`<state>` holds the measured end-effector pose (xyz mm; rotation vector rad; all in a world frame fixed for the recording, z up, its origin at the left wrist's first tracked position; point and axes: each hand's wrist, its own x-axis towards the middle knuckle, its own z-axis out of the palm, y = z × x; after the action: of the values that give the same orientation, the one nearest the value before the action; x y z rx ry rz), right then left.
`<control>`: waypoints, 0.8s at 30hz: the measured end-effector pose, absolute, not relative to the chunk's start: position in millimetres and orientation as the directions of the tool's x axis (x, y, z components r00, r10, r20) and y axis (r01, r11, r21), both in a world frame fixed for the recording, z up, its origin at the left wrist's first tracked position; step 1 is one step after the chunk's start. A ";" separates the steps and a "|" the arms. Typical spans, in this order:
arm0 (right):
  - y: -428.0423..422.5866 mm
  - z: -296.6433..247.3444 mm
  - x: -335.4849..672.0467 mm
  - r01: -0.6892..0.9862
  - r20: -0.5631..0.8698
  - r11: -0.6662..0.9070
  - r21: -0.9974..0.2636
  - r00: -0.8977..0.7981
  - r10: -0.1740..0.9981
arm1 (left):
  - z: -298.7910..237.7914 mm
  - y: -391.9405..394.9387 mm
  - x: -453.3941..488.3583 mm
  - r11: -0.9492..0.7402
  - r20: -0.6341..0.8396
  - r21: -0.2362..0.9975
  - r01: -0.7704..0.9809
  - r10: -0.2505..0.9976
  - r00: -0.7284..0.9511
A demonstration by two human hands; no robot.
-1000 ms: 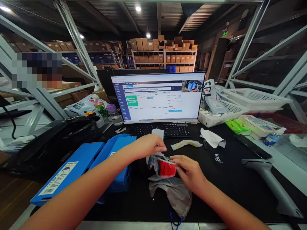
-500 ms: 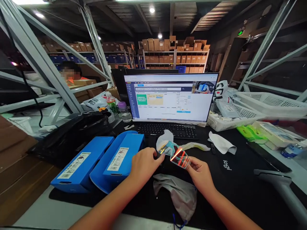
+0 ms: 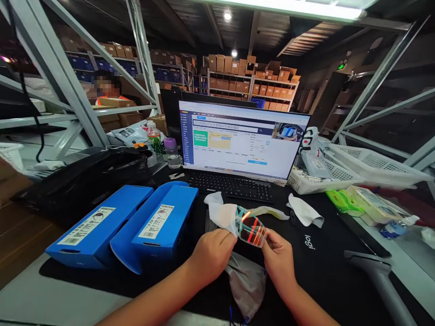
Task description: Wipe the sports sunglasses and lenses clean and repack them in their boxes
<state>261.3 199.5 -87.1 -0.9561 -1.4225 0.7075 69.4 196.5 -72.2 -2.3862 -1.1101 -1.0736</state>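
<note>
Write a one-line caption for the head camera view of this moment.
Left hand presses a white cloth against teal-framed mirrored goggles held in the right hand, beside two blue boxes.

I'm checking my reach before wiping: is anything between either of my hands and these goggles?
Nothing stands between the right hand and the goggles; it already holds their edge. Between the left hand and the goggles lies a white cloth, which covers the goggles' left end.
</note>
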 end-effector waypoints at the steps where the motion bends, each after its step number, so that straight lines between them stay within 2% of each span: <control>1: 198.8 -86.5 260.9 0.157 0.500 0.485 -0.860 0.069 0.863 | -73.7 194.9 68.3 -0.673 0.753 0.013 0.740 0.493 0.436; 4: 195.0 -83.4 258.4 0.254 0.619 0.593 -0.764 0.031 0.785 | -71.6 191.9 60.3 -0.672 0.787 -0.015 0.740 0.449 0.423; 7: 190.6 -78.2 258.8 0.340 0.766 0.742 -0.578 -0.089 0.637 | -57.5 186.9 47.0 -0.661 0.810 0.007 0.751 0.444 0.383; 10: 185.6 -73.6 263.4 0.374 0.845 0.844 -0.384 -0.227 0.485 | -34.8 177.8 35.4 -0.638 0.836 0.018 0.770 0.433 0.339; 12: 182.0 -71.1 266.1 0.396 0.863 0.875 -0.279 -0.295 0.409 | -19.3 172.0 31.7 -0.627 0.838 -0.052 0.777 0.396 0.375; 14: 178.6 -68.1 266.7 0.417 0.867 0.875 -0.247 -0.308 0.392 | -6.5 167.9 31.3 -0.629 0.810 -0.186 0.755 0.337 0.480; 16: 176.2 -63.9 264.8 0.417 0.839 0.838 -0.351 -0.257 0.479 | 1.2 164.8 33.2 -0.629 0.760 -0.301 0.717 0.295 0.579; 18: 175.2 -59.2 261.4 0.355 0.736 0.740 -0.571 -0.179 0.653 | 2.9 160.7 36.9 -0.611 0.731 -0.331 0.719 0.316 0.605; 21: 175.4 -54.4 255.8 0.137 0.441 0.450 -0.882 -0.093 0.893 | -5.5 150.4 46.8 -0.558 0.716 -0.283 0.780 0.418 0.559; 24: 175.5 -53.5 251.2 -0.091 0.215 0.209 -0.974 -0.070 0.974 | -22.5 137.5 62.1 -0.507 0.748 -0.183 0.842 0.484 0.454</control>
<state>251.2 175.5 -53.5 -0.9519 -1.2990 1.1445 62.1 137.5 -22.5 -2.1633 -1.1044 -0.8646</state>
